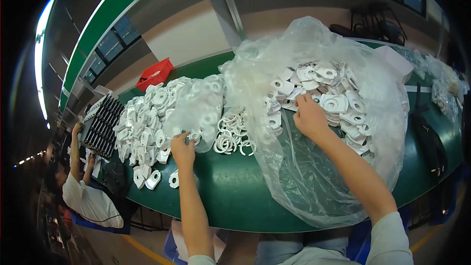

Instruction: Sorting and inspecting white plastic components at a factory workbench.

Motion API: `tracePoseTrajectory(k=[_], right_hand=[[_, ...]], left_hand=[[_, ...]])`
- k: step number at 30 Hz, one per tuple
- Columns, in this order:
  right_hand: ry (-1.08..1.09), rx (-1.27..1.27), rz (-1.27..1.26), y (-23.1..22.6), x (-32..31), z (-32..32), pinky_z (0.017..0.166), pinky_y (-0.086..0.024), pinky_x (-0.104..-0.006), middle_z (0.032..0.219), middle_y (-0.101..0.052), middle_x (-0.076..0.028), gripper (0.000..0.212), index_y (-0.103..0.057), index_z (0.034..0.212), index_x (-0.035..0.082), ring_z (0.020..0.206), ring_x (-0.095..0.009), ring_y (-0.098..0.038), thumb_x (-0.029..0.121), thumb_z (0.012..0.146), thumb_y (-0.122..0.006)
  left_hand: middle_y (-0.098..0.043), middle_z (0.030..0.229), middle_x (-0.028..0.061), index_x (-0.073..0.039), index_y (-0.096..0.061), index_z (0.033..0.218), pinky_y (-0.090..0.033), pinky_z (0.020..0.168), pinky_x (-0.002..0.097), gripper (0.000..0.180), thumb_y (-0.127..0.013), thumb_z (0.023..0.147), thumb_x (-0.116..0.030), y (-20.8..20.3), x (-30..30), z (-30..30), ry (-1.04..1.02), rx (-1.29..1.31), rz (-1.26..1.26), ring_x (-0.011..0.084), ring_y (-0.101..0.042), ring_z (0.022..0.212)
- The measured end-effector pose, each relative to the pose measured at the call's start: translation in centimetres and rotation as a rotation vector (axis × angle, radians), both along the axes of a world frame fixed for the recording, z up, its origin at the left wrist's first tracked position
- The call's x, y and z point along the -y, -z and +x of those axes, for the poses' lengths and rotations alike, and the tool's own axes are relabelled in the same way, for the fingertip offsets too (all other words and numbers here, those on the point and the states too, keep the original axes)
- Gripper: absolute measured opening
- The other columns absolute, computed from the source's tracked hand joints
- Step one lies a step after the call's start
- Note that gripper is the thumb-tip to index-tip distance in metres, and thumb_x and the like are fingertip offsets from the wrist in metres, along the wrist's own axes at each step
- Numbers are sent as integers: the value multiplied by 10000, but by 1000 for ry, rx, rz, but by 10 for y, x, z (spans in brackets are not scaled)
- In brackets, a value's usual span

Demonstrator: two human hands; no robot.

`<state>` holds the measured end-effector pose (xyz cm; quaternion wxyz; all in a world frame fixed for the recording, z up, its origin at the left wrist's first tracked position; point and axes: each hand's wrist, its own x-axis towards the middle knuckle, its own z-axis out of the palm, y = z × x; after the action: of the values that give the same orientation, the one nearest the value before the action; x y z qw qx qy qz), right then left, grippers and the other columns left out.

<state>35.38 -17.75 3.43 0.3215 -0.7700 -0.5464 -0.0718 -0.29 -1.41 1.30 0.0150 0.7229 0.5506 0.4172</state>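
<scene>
My right hand (310, 117) reaches into a large clear plastic bag lying open on the table, its fingers closed at the edge of a pile of flat white plastic parts (334, 103), each with a round hole. What its fingertips hold is hidden. Beside a second heap of such white parts (143, 125), my left hand (183, 151) has its fingers bent together at the lower edge of a smaller clear bag (197, 103). A white ring-like piece (195, 136) shows right by its fingertips; I cannot make out whether it is gripped.
Loose white C-shaped rings (229, 135) lie between the bags on the green table (223, 186). A red bin (154, 74) stands behind the left heap. At far left a co-worker (93, 196) handles stacked black trays (103, 125). A dark strap-like item (428, 140) lies at right.
</scene>
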Motion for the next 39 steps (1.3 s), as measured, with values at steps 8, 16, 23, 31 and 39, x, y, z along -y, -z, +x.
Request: tracePoseTrajectory(k=[8, 16, 23, 31, 39], right_hand=[[-34, -576, 151, -11, 55, 10, 677, -470, -317, 893, -646, -145, 300, -532, 1025, 29, 747, -208, -613, -9, 728, -551], [-344, -1424, 72, 30, 89, -8, 730, -501, -255, 949, -649, -104, 281, -548, 1089, -33, 845, -144, -621, -10, 810, -535], [-384, -1603, 208, 28, 94, -20, 730, -524, -254, 953, -640, -118, 271, -539, 1093, -24, 832, -153, -634, -26, 822, -546], [-415, -1706, 126, 16, 98, -19, 673, -502, -227, 930, -636, -94, 290, -535, 1127, -7, 803, -117, -610, -11, 837, -543], [-479, -1569, -126, 18, 101, -24, 607, -487, -212, 919, -643, -66, 328, -493, 1170, -1, 778, -87, -606, 55, 856, -569]], left_hand=[[-632, 831, 134, -19, -670, 779, -440, 663, 364, 114, -688, 712, -109, -6, -4, -24, 194, -43, 36, 270, -577, 757], [-645, 871, 69, -28, -671, 856, -482, 611, 295, 158, -681, 699, -4, -63, 141, 129, 821, -123, 279, 207, -603, 764], [-639, 908, 52, -67, -664, 909, -501, 644, 332, 289, -688, 628, -3, -29, 169, 165, 919, -319, 273, 254, -591, 795], [-635, 916, 71, -47, -653, 933, -511, 661, 325, 315, -643, 638, 63, -24, 172, 161, 923, -247, 359, 250, -608, 802], [-645, 956, 75, -42, -658, 965, -520, 679, 307, 312, -636, 676, 72, -28, 161, 146, 990, -90, 146, 212, -631, 810]])
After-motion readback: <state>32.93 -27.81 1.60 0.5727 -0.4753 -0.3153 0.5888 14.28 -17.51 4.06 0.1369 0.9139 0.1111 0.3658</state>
